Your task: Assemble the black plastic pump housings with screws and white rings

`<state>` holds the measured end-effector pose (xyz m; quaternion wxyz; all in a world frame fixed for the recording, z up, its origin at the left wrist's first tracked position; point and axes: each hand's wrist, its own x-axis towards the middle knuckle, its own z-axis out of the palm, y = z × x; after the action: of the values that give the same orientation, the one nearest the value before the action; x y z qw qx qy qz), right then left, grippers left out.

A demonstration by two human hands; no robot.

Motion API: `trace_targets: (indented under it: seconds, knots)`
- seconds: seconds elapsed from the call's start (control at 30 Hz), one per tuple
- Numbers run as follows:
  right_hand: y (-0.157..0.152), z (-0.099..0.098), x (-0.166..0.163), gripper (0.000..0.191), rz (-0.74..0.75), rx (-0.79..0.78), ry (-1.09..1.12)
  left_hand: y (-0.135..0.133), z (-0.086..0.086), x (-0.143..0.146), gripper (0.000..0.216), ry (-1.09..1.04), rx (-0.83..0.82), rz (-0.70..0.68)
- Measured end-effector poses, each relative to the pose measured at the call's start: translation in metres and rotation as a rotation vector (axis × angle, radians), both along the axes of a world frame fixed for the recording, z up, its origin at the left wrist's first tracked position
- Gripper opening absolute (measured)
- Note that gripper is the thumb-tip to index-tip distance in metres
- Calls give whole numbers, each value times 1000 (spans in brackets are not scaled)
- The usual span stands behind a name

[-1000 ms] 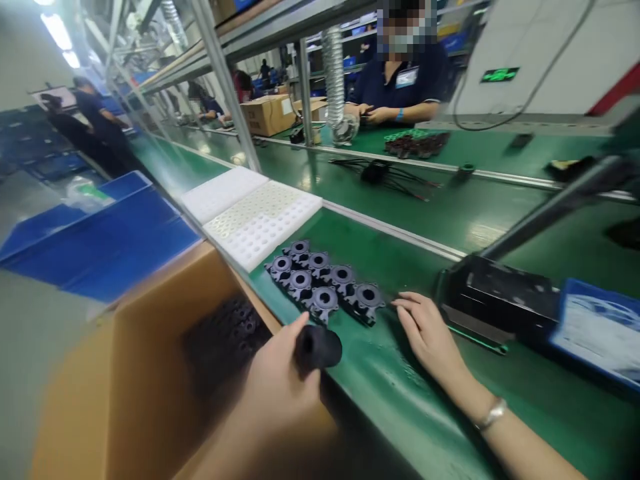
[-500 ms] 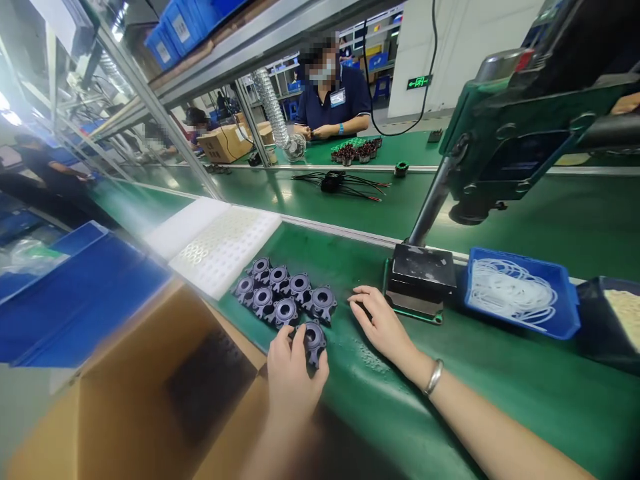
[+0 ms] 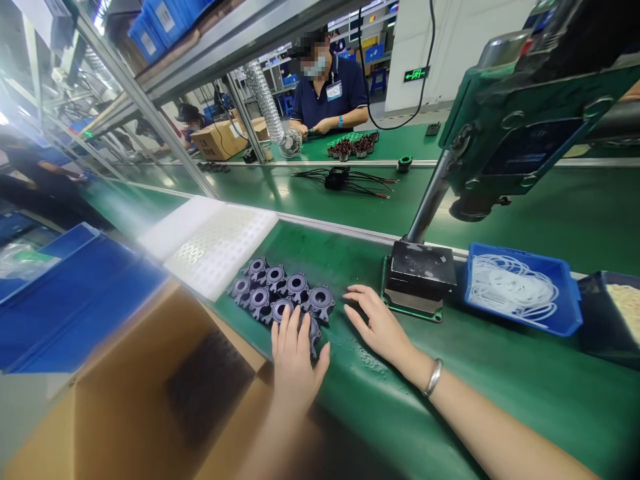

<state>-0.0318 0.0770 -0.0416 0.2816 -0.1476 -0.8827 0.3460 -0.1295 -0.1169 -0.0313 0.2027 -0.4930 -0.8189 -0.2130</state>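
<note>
Several dark round housings (image 3: 259,299) with central holes lie in two close rows on the green mat (image 3: 340,393). My left hand (image 3: 295,353) rests over the near end of the group with its fingers stretched out. It partly covers the nearest housing (image 3: 315,331) and the one beside it. Whether its fingertips press on them I cannot tell. To the right, my right hand (image 3: 375,323) lies on the mat with fingers apart and nothing in them. It is close to the last housing (image 3: 321,297) of the far row and the black base of the press.
A green press (image 3: 520,147) stands on a black base (image 3: 423,270) at right. Beside it is a blue bin (image 3: 570,320) of white rings. White foam trays (image 3: 235,233) lie left, a cardboard box (image 3: 125,380) stands near left. Across the bench a co-worker (image 3: 330,93) handles small parts.
The fingers of my left hand have let go of the nearest housing and straightened out over the group. My right hand has hardly moved. The view has shifted slightly.
</note>
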Motion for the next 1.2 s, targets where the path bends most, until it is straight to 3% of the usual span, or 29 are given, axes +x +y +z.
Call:
trace_targets:
  seconds: [0.43,0.63,0.77,0.97,1.2]
  knots:
    - [-4,4,2,39,75,62,-46,2,0,-8,55,-14,-60,-85]
    - [-10,12,5,51,149,79,-88,-12,4,-13,89,-85,46,-2]
    - [-15,14,7,54,197,104,-83,-27,0,-17,99,-150,94,55]
    - [-22,7,3,42,320,170,-47,-26,-7,-13,95,-193,32,26]
    - [-24,5,1,39,320,212,-19,-18,-10,-12,81,-192,6,-12]
